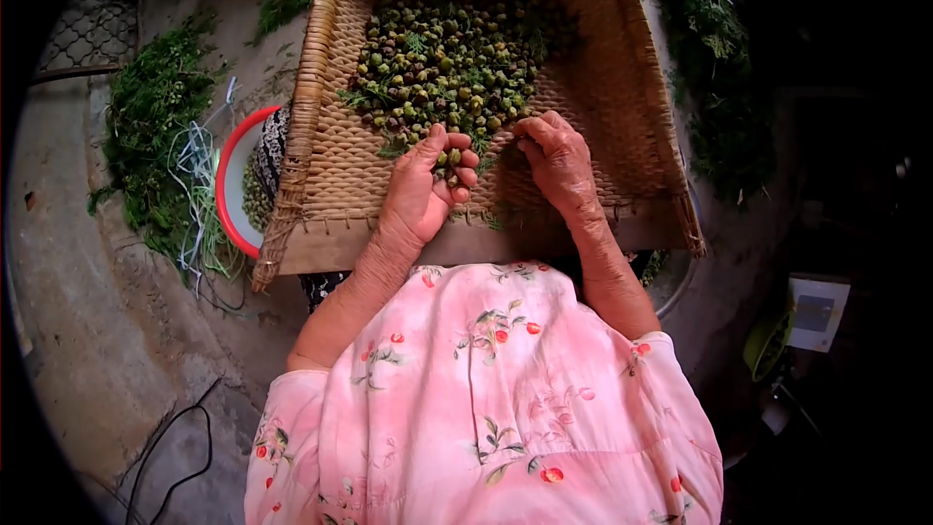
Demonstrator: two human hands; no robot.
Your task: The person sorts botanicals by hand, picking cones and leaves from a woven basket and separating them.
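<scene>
A wicker winnowing basket (335, 165) rests across my lap, its flat edge toward me. In it lies a pile of small green and brownish cones (442, 63), with feathery green sprigs (369, 97) among them. My left hand (428, 185) is cupped, palm up, over the near side of the pile, its fingers curled around several cones (450, 161). To the right, my right hand (562, 165) hovers over the woven bottom, thumb and forefinger pinched together near the pile's edge. Whatever sits in that pinch is too small to make out.
Cut leafy branches (160, 107) lie on the concrete floor at the left, with more greenery (705, 29) at the right. A red-rimmed basin (229, 175) stands left of the basket beside tangled plastic string (199, 199). A black cable (199, 408) crosses the floor.
</scene>
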